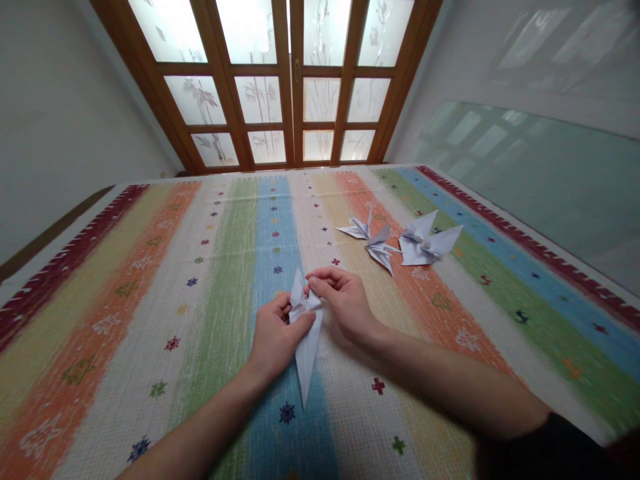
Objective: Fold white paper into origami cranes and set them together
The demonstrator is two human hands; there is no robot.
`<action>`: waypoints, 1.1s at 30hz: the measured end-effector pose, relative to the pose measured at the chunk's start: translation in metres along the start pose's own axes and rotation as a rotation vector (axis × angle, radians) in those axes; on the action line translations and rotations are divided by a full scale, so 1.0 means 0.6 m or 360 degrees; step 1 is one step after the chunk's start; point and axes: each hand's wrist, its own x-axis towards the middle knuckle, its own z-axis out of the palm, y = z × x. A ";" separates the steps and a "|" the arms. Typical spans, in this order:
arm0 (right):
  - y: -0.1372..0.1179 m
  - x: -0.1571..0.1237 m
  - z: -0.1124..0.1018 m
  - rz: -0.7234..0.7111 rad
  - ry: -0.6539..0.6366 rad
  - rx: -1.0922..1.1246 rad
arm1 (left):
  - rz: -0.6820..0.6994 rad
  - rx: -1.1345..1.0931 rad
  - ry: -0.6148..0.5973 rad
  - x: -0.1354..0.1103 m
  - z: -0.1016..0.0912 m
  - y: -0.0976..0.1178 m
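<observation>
A folded white paper (307, 353), long and pointed at its near end, is held above the striped cloth. My left hand (277, 333) grips its middle, with the thumb lying across the front. At the upper right edge my right hand (345, 300) pinches a part of the same paper between thumb and fingers. A narrow point of the paper rises between the two hands. The fingers behind the paper are partly hidden.
Folded white paper cranes (380, 248) sit on the cloth to the right, beside a larger winged paper piece (425, 243). A striped tablecloth (225, 287) covers the table. Beyond its far edge stand wooden doors (293, 100) with frosted panes; a glossy pale panel (540, 173) is at right.
</observation>
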 end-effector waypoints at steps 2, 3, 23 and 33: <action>0.001 0.004 -0.001 0.0005 0.0012 0.0067 | -0.0019 -0.0001 -0.0015 0.002 -0.001 0.000; 0.002 0.005 -0.001 0.0013 0.0026 0.0103 | -0.0029 -0.0001 -0.0018 0.003 -0.002 -0.001; 0.030 -0.008 0.006 0.0097 -0.0109 -0.0063 | 0.0049 0.0133 0.0167 0.007 -0.006 -0.012; 0.027 -0.008 0.007 -0.0207 0.0130 -0.0056 | 0.0128 0.0195 0.0133 0.006 -0.006 -0.014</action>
